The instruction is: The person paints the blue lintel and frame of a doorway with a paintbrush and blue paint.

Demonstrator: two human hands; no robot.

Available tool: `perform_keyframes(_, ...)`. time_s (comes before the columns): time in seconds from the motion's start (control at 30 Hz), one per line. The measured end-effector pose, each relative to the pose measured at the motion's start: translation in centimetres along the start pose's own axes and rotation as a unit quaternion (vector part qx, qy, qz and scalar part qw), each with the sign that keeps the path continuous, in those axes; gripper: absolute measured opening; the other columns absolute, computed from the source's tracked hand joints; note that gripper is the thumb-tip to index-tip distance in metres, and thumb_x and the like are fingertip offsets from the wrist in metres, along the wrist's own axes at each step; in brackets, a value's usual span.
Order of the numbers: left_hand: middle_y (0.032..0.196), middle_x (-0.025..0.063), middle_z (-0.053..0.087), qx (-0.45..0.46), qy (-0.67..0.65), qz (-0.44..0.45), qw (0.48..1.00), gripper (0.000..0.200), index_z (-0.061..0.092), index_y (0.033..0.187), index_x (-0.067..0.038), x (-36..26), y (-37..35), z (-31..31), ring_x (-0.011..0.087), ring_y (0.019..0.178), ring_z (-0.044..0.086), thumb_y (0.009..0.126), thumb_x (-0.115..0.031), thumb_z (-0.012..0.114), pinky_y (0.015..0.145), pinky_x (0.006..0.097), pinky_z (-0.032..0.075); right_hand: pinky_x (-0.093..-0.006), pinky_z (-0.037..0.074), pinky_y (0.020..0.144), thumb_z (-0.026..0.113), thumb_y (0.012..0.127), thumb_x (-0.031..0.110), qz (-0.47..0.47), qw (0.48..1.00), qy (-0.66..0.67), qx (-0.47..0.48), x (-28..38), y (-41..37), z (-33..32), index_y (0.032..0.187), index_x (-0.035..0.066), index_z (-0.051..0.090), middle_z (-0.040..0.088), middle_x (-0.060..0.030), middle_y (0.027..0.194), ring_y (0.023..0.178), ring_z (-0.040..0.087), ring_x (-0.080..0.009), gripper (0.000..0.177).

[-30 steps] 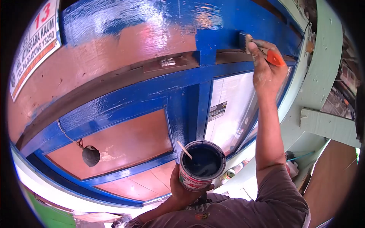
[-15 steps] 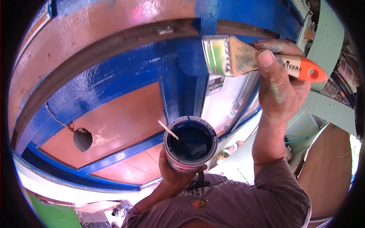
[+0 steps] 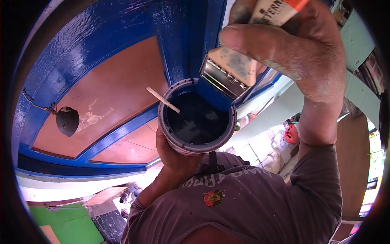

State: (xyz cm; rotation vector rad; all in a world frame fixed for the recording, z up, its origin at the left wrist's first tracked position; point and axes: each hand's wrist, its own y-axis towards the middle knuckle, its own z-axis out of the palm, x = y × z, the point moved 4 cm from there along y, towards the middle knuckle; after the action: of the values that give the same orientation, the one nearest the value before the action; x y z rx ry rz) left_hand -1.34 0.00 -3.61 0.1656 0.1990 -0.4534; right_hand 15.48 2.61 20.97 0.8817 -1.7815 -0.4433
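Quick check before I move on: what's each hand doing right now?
Left hand: holding the paint tub, fingers mostly hidden.
Right hand: closed on the paintbrush, bristles at the tub's mouth.

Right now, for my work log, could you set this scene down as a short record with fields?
Right hand: the right hand grips a paintbrush by its handle
Left hand: the left hand holds a tub from its near-left side
Tub contents: dark blue paint
Brush position: blue bristles at the right part of the tub's mouth; depth in the paint unclear
Also at tub: pale stick leaning over the left rim
Behind: blue frame around pinkish-brown panels
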Motion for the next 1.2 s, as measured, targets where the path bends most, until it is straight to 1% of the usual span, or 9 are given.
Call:
perform_keyframes(0.1, 0.152, 0.0157, 0.048, -0.036, 0.004, 0.042, 0.998, 0.082, 0.030, 0.158, -0.011, 0.3, -0.3, 1.5, 0.0362, 0.132, 0.058, 0.095, -0.049, 0.066, 0.093, 0.0544, 0.061, -0.0283, 0.055, 0.064, 0.080, 0.087, -0.001, 0.086, 0.994, -0.054, 0.035, 0.5, -0.2, 0.7, 0.099, 0.000, 0.069, 0.072, -0.0082, 0.081, 0.072, 0.069, -0.0132, 0.016)
perform_keyframes(0.2, 0.152, 0.0160, 0.048, -0.028, -0.003, 0.018, 0.999, 0.082, 0.029, 0.158, -0.012, 0.4, -0.3, 0.5, 0.0363, 0.130, 0.060, 0.096, -0.050, 0.066, 0.087, 0.0556, 0.064, -0.0265, 0.053, 0.064, 0.079, 0.089, 0.001, 0.164, 0.978, -0.108, 0.071, 0.6, -0.2, 1.9, 0.095, 0.000, 0.070, 0.070, -0.0054, 0.080, 0.071, 0.067, -0.0115, 0.012)
perform_keyframes(0.33, 0.152, 0.0168, 0.047, -0.020, 0.015, -0.024, 0.999, 0.076, 0.032, 0.157, -0.016, 0.5, -0.4, 0.0, 0.0379, 0.130, 0.059, 0.099, -0.061, 0.053, 0.083, 0.0582, 0.063, -0.0233, 0.051, 0.059, 0.082, 0.087, 0.003, 0.051, 0.984, -0.160, 0.066, -0.6, -0.9, 1.9, 0.097, 0.002, 0.071, 0.071, -0.0031, 0.077, 0.067, 0.066, -0.0084, 0.015)
perform_keyframes(0.53, 0.153, 0.0156, 0.048, -0.030, 0.006, -0.047, 0.998, 0.077, 0.035, 0.157, -0.018, 0.9, -0.3, 0.9, 0.0392, 0.128, 0.060, 0.099, -0.066, 0.047, 0.077, 0.0563, 0.062, -0.0267, 0.052, 0.059, 0.077, 0.090, -0.001, 0.037, 0.996, 0.065, -0.047, 1.2, -0.7, -1.3, 0.112, -0.002, 0.069, 0.070, -0.0077, 0.079, 0.067, 0.066, -0.0114, 0.023)
perform_keyframes(0.63, 0.154, 0.0150, 0.048, -0.020, 0.000, -0.060, 0.998, 0.078, 0.036, 0.157, -0.019, 1.2, -0.2, 1.9, 0.0389, 0.127, 0.060, 0.098, -0.068, 0.046, 0.078, 0.0568, 0.061, -0.0238, 0.050, 0.061, 0.079, 0.089, 0.004, -0.010, 1.000, 0.000, 0.029, 0.2, -1.1, -1.2, 0.101, 0.000, 0.071, 0.071, -0.0058, 0.084, 0.073, 0.067, -0.0099, 0.015)
perform_keyframes(0.77, 0.155, 0.0173, 0.047, 0.047, 0.001, -0.071, 0.996, 0.085, 0.037, 0.157, -0.016, 1.0, 0.3, 1.1, 0.0404, 0.134, 0.056, 0.096, -0.075, 0.040, 0.102, 0.0646, 0.052, -0.0253, 0.052, 0.065, 0.080, 0.087, 0.001, -0.061, 0.960, -0.252, 0.110, 1.7, -1.7, -0.3, 0.100, 0.000, 0.071, 0.072, -0.0066, 0.088, 0.076, 0.068, -0.0126, 0.015)
perform_keyframes(0.87, 0.154, 0.0176, 0.049, 0.032, 0.022, -0.069, 0.997, 0.085, 0.038, 0.157, -0.016, 0.8, 0.6, 1.3, 0.0407, 0.134, 0.056, 0.096, -0.076, 0.040, 0.101, 0.0644, 0.052, -0.0253, 0.052, 0.066, 0.078, 0.087, -0.002, -0.137, 0.987, -0.072, -0.037, 1.8, -2.4, -1.3, 0.098, -0.002, 0.070, 0.071, -0.0087, 0.088, 0.079, 0.069, -0.0130, 0.014)
perform_keyframes(1.07, 0.152, 0.0146, 0.054, -0.002, 0.047, -0.070, 0.996, 0.088, 0.042, 0.156, -0.018, 0.5, 1.4, 2.9, 0.0398, 0.137, 0.054, 0.094, -0.081, 0.038, 0.104, 0.0670, 0.044, -0.0275, 0.054, 0.056, 0.079, 0.087, 0.010, 0.138, 0.982, 0.106, -0.070, -1.2, -3.3, -1.7, 0.097, -0.002, 0.071, 0.071, -0.0086, 0.081, 0.067, 0.069, -0.0187, 0.017)
perform_keyframes(1.2, 0.148, 0.0109, 0.058, -0.084, 0.097, -0.065, 0.990, 0.086, 0.049, 0.151, -0.019, -0.7, 1.3, 4.3, 0.0356, 0.136, 0.054, 0.093, -0.082, 0.038, 0.106, 0.0650, 0.038, -0.0336, 0.063, 0.053, 0.075, 0.089, 0.009, 0.163, 0.906, 0.351, -0.168, -6.2, -3.5, -0.8, 0.103, -0.003, 0.068, 0.071, -0.0130, 0.089, 0.069, 0.073, -0.0220, 0.020)
